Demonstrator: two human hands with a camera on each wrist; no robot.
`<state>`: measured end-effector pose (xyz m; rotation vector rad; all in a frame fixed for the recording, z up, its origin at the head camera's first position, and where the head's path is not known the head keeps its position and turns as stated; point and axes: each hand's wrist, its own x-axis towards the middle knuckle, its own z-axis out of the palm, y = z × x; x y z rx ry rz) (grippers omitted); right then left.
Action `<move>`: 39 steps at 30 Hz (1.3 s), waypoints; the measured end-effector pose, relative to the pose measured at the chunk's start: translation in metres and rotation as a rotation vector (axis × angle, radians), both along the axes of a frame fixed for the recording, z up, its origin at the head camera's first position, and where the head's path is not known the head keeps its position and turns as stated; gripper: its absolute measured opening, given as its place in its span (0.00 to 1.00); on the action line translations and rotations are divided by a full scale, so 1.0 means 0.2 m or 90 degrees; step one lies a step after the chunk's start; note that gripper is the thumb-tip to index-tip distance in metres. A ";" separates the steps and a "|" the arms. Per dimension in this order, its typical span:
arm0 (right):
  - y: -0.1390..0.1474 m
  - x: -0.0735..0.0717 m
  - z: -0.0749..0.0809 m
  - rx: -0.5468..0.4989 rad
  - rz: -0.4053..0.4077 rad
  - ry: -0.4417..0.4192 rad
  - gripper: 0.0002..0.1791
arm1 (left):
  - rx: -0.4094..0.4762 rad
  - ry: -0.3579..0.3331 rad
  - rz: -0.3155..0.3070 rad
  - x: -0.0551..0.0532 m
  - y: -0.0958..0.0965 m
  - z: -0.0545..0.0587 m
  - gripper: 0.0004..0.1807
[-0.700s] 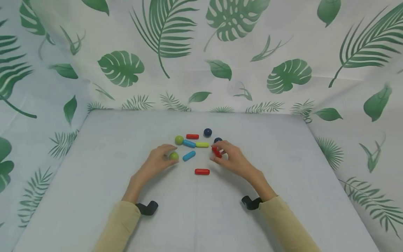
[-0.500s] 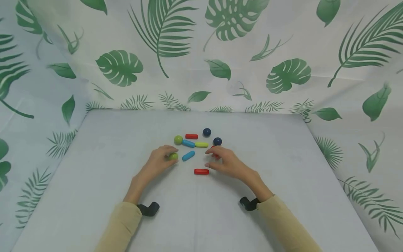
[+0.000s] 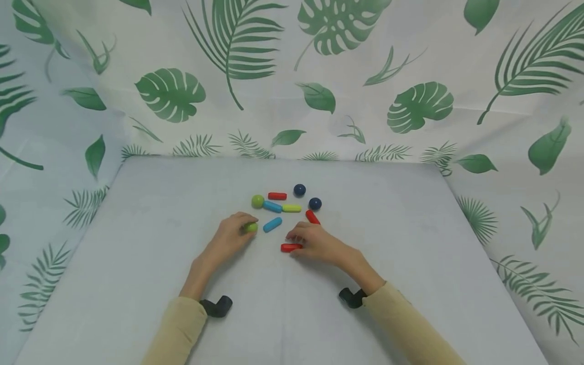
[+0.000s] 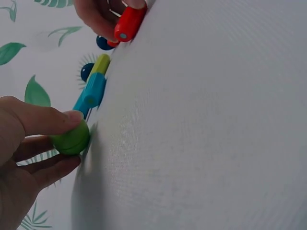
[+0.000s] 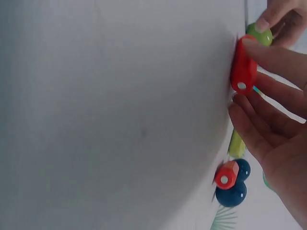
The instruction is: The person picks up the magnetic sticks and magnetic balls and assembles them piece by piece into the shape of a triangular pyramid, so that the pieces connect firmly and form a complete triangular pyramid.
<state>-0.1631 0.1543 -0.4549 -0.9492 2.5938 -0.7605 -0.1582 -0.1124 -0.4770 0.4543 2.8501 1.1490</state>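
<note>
White cloth with printed green leaves (image 3: 356, 109) backs a pale table (image 3: 283, 304) in the head view. The left hand (image 3: 229, 234) has thumb and fingers curled round a small green ball (image 3: 251, 228) on the table. The right hand (image 3: 318, 244) straddles the near red stick (image 3: 286, 247), also on the table. Well beyond that stick, a second green ball (image 3: 257, 201), a blue stick (image 3: 272, 206) and a yellow stick (image 3: 292, 208) form a row. Another blue stick (image 3: 272, 224) slants between the hands. Two glossy navy balls (image 3: 299, 190) and two more red sticks (image 3: 277, 195) lie around the row.

From the left wrist, the held ball is smooth, with a fine groove round it; the thumb presses its top and fingers its underside. The tabletop shows a fine ribbed weave.

From the right wrist, the near red stick is flat-sided, with a pale dot in its end. The thumb overlaps it, the fingers curving on its other side; I cannot tell whether they pinch it.
</note>
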 end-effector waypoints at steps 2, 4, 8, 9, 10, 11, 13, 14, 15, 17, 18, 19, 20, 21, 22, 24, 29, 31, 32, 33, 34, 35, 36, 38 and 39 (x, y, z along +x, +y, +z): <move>-0.02 0.00 0.00 0.015 0.005 0.005 0.16 | 0.003 0.002 -0.004 0.01 0.00 0.00 0.20; -0.03 0.00 0.00 0.017 0.010 0.011 0.15 | 0.004 0.004 -0.010 0.01 0.00 0.00 0.20; -0.04 0.00 -0.01 0.011 0.018 0.023 0.13 | 0.004 0.000 -0.018 0.03 0.00 0.01 0.20; -0.04 0.00 -0.01 0.010 0.019 0.027 0.13 | 0.005 -0.002 -0.019 0.03 0.01 0.01 0.20; -0.05 0.00 -0.01 0.008 0.018 0.031 0.13 | 0.007 -0.003 -0.021 0.04 0.01 0.01 0.19; -0.05 0.00 0.00 0.003 0.019 0.035 0.13 | 0.008 -0.005 -0.023 0.04 0.01 0.02 0.19; -0.05 0.00 0.00 -0.006 0.018 0.043 0.13 | 0.008 -0.004 -0.027 0.05 0.02 0.01 0.19; -0.06 0.00 0.00 -0.010 0.018 0.047 0.13 | 0.009 -0.006 -0.028 0.05 0.02 0.01 0.19; -0.06 0.00 0.00 -0.015 0.019 0.051 0.13 | 0.010 -0.007 -0.030 0.05 0.02 0.01 0.19; -0.07 -0.01 0.00 -0.023 0.020 0.057 0.13 | 0.009 -0.006 -0.033 0.06 0.03 0.01 0.19; -0.08 -0.01 0.00 -0.025 0.020 0.059 0.13 | 0.010 -0.007 -0.033 0.06 0.03 0.01 0.19; -0.08 -0.01 0.00 -0.027 0.020 0.060 0.13 | 0.010 -0.007 -0.034 0.07 0.03 0.02 0.19; -0.09 -0.01 0.00 -0.027 0.020 0.061 0.13 | 0.012 -0.008 -0.035 0.07 0.03 0.02 0.19; -0.09 -0.02 0.00 -0.029 0.019 0.062 0.14 | 0.011 -0.008 -0.035 0.08 0.03 0.02 0.19; -0.10 -0.02 0.00 -0.030 0.020 0.062 0.14 | 0.013 -0.009 -0.036 0.08 0.03 0.02 0.19; -0.11 -0.03 0.00 -0.031 0.022 0.064 0.14 | 0.016 -0.012 -0.036 0.08 0.03 0.02 0.19; -0.15 -0.03 0.00 -0.029 0.031 0.074 0.14 | 0.027 -0.003 -0.047 0.09 0.04 0.03 0.18; -0.16 -0.04 0.00 -0.026 0.035 0.077 0.14 | 0.031 0.004 -0.053 0.10 0.04 0.02 0.18; -0.16 -0.04 -0.01 -0.026 0.037 0.078 0.14 | 0.033 0.007 -0.057 0.10 0.04 0.02 0.18; -0.17 -0.04 -0.01 -0.026 0.039 0.077 0.14 | 0.033 0.010 -0.059 0.10 0.05 0.02 0.18; -0.17 -0.04 -0.01 -0.027 0.041 0.078 0.14 | 0.034 0.011 -0.061 0.10 0.05 0.02 0.18; -0.18 -0.04 0.00 -0.029 0.044 0.077 0.14 | 0.035 0.012 -0.063 0.10 0.05 0.02 0.18; -0.18 -0.04 0.00 -0.030 0.045 0.073 0.13 | 0.037 0.012 -0.065 0.10 0.05 0.02 0.18; -0.18 -0.04 0.00 -0.034 0.046 0.069 0.13 | 0.042 0.014 -0.068 0.10 0.05 0.02 0.18; -0.18 -0.04 0.00 -0.036 0.046 0.067 0.13 | 0.044 0.014 -0.068 0.10 0.05 0.02 0.18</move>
